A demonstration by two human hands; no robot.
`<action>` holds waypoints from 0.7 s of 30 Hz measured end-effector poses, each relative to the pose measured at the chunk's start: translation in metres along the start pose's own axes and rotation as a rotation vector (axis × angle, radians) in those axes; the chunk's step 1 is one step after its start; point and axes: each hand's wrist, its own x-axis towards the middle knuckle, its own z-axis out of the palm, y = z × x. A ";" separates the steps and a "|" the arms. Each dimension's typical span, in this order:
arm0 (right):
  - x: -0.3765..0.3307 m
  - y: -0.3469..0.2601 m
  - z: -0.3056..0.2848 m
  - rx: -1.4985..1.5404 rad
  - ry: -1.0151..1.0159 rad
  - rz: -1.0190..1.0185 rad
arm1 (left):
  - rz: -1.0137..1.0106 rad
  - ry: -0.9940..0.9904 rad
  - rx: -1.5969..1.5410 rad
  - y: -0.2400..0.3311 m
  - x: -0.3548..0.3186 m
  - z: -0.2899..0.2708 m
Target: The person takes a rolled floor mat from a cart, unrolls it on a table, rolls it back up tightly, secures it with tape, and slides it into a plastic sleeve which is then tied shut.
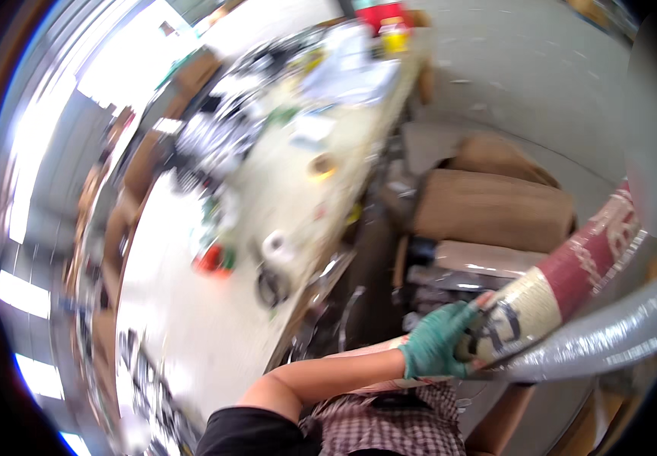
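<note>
My left hand (441, 340), in a green glove with bare fingertips, is closed around the near part of a long cream and dark red printed roll (532, 311). The roll slants up to the right, with dark lettering on its cream part. Under it, at the same slant, lies a silvery grey roll in shiny plastic (587, 346). My right forearm (502, 418) rises below these rolls, and the right hand itself is hidden behind them. Pale, red-marked wrapping shows below my left wrist, in front of my checked apron (378, 425).
On the left stands a long whitish worktable (184, 334) bearing a tape roll (322, 165), a white roll (275, 245), a dark ring-shaped thing (271, 285), orange items (211, 260) and blurred silvery pieces. Brown cardboard (492, 209) and plastic-wrapped packs (480, 258) lie beyond my hand.
</note>
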 end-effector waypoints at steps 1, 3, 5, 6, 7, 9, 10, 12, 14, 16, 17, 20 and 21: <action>-0.003 -0.019 0.022 0.018 -0.136 -0.013 | -0.029 0.013 0.044 0.017 -0.018 -0.016; -0.024 -0.059 0.062 0.061 -0.378 -0.077 | 0.034 0.141 0.026 0.034 -0.063 -0.037; -0.049 -0.096 0.097 0.084 -0.623 -0.100 | -0.095 0.284 0.089 0.076 -0.103 -0.057; -0.065 -0.120 0.116 0.105 -0.735 -0.124 | -0.124 0.360 0.118 0.091 -0.126 -0.072; -0.091 -0.139 0.135 0.127 -0.835 -0.144 | -0.135 0.413 0.084 0.104 -0.153 -0.081; -0.144 -0.180 0.166 0.134 -1.043 -0.176 | -0.154 0.581 0.071 0.150 -0.207 -0.103; -0.168 -0.200 0.177 0.142 -1.137 -0.182 | -0.154 0.649 0.063 0.175 -0.233 -0.114; -0.222 -0.223 0.203 0.130 -1.355 -0.154 | -0.254 0.889 0.069 0.214 -0.273 -0.114; -0.280 -0.261 0.215 0.127 -1.473 -0.176 | -0.161 1.104 0.088 0.231 -0.320 -0.129; -0.349 -0.286 0.227 0.133 -1.613 -0.181 | -0.158 1.292 0.050 0.243 -0.371 -0.144; -0.380 -0.295 0.232 0.121 -1.673 -0.181 | -0.170 1.359 -0.003 0.248 -0.397 -0.155; -0.484 -0.309 0.243 0.096 -1.876 -0.164 | -0.180 1.640 0.043 0.239 -0.468 -0.179; -0.511 -0.315 0.245 0.083 -1.915 -0.157 | -0.210 1.697 0.084 0.236 -0.492 -0.193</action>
